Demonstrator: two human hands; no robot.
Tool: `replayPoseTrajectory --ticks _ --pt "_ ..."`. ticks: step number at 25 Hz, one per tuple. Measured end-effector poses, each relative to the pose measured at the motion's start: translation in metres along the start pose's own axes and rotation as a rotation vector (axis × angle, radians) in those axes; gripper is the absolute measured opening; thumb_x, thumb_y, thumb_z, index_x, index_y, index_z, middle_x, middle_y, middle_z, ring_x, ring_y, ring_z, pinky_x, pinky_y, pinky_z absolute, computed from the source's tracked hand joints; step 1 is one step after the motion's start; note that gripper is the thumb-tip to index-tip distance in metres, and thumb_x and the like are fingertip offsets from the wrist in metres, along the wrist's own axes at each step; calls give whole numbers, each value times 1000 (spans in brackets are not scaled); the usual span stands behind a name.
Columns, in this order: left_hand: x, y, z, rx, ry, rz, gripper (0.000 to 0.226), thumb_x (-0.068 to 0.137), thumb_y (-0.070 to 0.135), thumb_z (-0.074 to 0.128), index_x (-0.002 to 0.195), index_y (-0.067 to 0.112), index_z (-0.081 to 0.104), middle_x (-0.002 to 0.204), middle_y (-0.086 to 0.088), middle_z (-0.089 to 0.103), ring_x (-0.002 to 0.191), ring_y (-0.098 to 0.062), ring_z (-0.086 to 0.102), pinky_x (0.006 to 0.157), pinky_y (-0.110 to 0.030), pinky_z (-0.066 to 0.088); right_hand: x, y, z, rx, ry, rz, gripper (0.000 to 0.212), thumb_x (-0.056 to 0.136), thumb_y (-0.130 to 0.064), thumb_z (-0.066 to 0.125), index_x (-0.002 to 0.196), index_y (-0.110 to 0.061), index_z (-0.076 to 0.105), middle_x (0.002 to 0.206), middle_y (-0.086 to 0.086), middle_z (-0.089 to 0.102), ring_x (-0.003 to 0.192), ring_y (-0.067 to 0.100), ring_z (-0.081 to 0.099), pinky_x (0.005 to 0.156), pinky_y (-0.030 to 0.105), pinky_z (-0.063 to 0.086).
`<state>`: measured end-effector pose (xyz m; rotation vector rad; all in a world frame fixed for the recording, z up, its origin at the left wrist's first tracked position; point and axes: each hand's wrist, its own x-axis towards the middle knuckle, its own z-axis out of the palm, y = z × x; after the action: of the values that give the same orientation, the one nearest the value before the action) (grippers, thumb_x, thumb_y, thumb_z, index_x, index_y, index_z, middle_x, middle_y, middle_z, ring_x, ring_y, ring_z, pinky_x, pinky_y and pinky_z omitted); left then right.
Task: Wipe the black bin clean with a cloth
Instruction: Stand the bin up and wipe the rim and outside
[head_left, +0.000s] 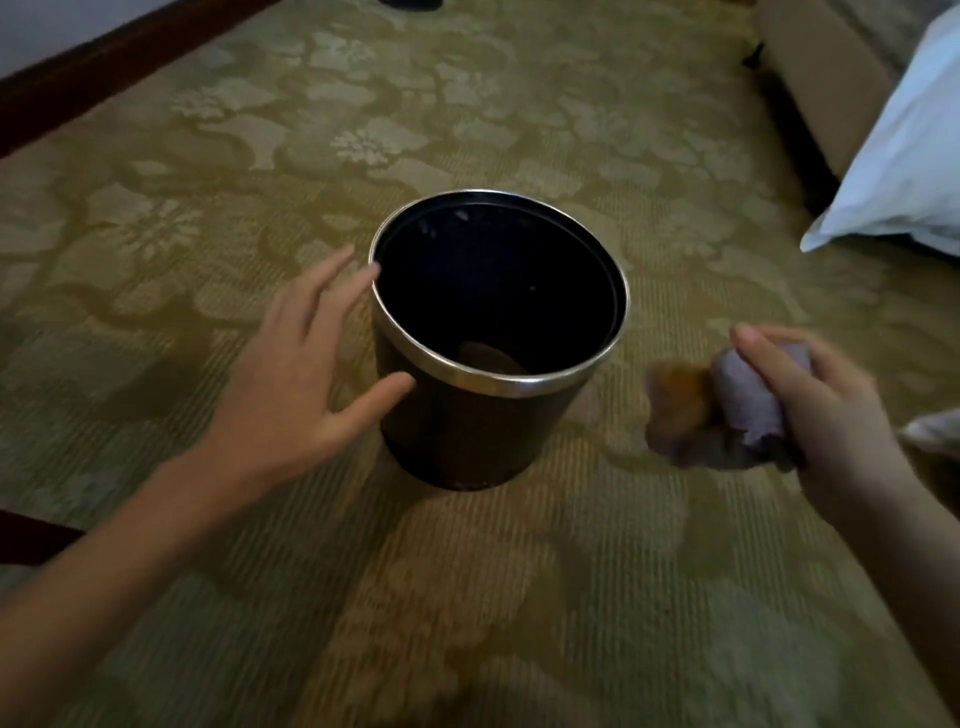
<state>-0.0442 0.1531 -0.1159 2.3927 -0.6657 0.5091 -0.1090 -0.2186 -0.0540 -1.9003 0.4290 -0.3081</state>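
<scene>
— Forearms (104, 571) first, both coming in from the bottom edge over a patterned olive carpet (519, 597). What is the left grip doing?

— Left grip (280, 374) is released, fingers spread and straight, holding nothing. It sits just beside the left wall of the black bin (457, 431), with the thumb tip under the silver rim and one fingertip up at the rim's left edge. Whether either one touches, I can't tell.

— And the bin itself?

— Upright on the carpet in the middle of the view, its mouth open toward the camera, between the two grips. It is dark inside, with a brownish patch low down that I can't identify.

— Right grip?

— Right grip (826, 415) is clenched around a bunched cloth (743, 410), greyish-purple with an orange-brown part sticking out on its left. Both are blurred. They hang to the right of the bin, near it but apart, about level with its lower half.

— Anything else?

— White pillow (904, 156) at the right edge, well apart from the bin, next to a tan bed base (821, 78).
</scene>
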Motion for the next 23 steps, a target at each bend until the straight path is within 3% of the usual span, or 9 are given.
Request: replayPoseTrajectory --ticks 3,4,6,8,10,12,15,18,23 --pt "21 42 -2 208 -182 155 85 84 72 42 149 18 33 160 -8 23 150 -25 13 117 -54 23 4 75 -28 519 -432 168 54 108 -21 38 75 12 65 63 29 68 43 30 65 38 29 48" --pt "23 50 2 254 -243 139 85 83 74 39 147 17 36 159 -9 26 151 -24 12 118 -56 19 6 97 -27 661 -494 425 52 108 -19 35 80 15 63 65 30 68 48 30 67 39 31 50" --pt "22 58 13 317 -307 106 83 83 74 33 142 16 44 154 -8 37 149 -24 19 119 -59 11 -10 142 -30 875 -332 769 50 103 -33 43 82 2 73 78 18 75 72 28 75 54 40 61" --pt "20 54 18 356 -283 126 76 85 71 32 131 14 54 139 -7 52 138 -27 38 118 -60 8 -22 176 -47 882 -178 683 57 103 -37 44 64 -8 73 68 9 71 77 23 75 65 37 62" --pt "20 50 21 364 -247 148 69 88 68 32 124 14 57 127 -6 58 126 -30 48 118 -60 9 -13 176 -37 580 -225 533 45 94 -41 58 62 -11 70 68 12 64 72 22 70 64 29 58" --pt "20 49 21 358 -237 157 67 88 67 31 123 16 57 123 -6 59 122 -30 49 118 -61 10 -5 179 -22 1 -219 430 35 82 -39 75 94 -7 70 95 17 63 84 19 68 70 26 55" --pt "20 48 21 345 -242 176 68 89 68 30 122 16 56 121 -6 59 121 -30 50 117 -62 11 -27 208 -2 -592 -236 195 74 91 -46 66 148 -7 40 150 13 40 136 25 43 111 37 40" --pt "20 46 23 328 -235 185 69 89 69 31 122 14 57 122 -7 59 120 -32 52 116 -64 12 -46 213 26 -710 -94 -26 77 95 -66 39 158 -27 19 167 0 13 151 20 18 117 40 25" --pt "21 44 27 312 -238 187 68 88 66 34 121 12 56 123 -9 58 118 -35 52 110 -68 19 -68 216 68 -1094 -372 -85 73 101 -59 29 159 -31 -5 167 2 -18 154 30 -11 121 61 12"
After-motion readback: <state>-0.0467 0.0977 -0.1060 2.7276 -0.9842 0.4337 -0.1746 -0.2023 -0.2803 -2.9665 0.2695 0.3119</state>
